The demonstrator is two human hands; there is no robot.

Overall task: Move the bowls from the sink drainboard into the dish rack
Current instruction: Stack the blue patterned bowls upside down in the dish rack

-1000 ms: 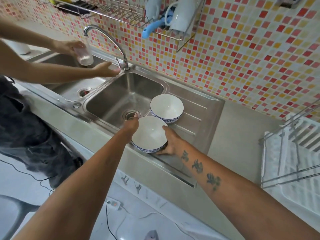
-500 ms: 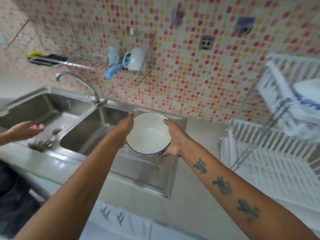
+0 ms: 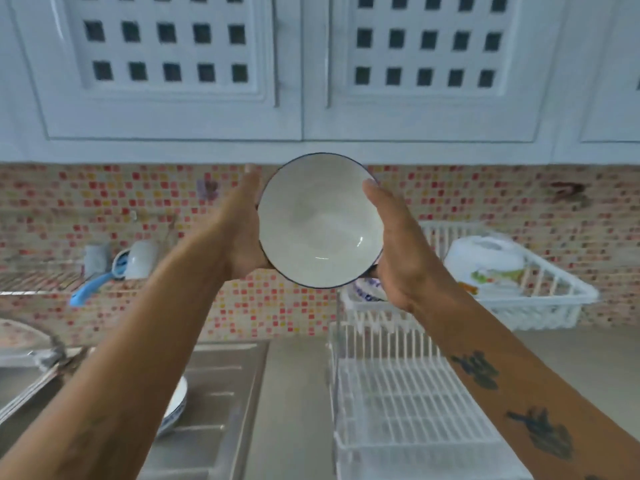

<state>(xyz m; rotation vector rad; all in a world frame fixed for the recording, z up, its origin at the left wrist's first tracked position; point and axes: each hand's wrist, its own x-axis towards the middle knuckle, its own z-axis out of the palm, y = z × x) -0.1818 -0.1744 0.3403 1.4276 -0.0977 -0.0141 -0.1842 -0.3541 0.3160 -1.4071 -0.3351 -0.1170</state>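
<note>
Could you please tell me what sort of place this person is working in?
Most likely a home kitchen: a stainless steel sink drainboard, a white plastic two-tier dish rack on the counter, and white latticed wall cupboards over a red-and-yellow mosaic tile backsplash.

Outer wall of the held bowl mostly out of sight, facing away, fingers of both hands tucked behind it. Second bowl on the drainboard half hidden under the left forearm. Patterned dish just below the right hand mostly covered. Dish rack chopped off at the bottom edge. Everything kinda motion-blurred.
</note>
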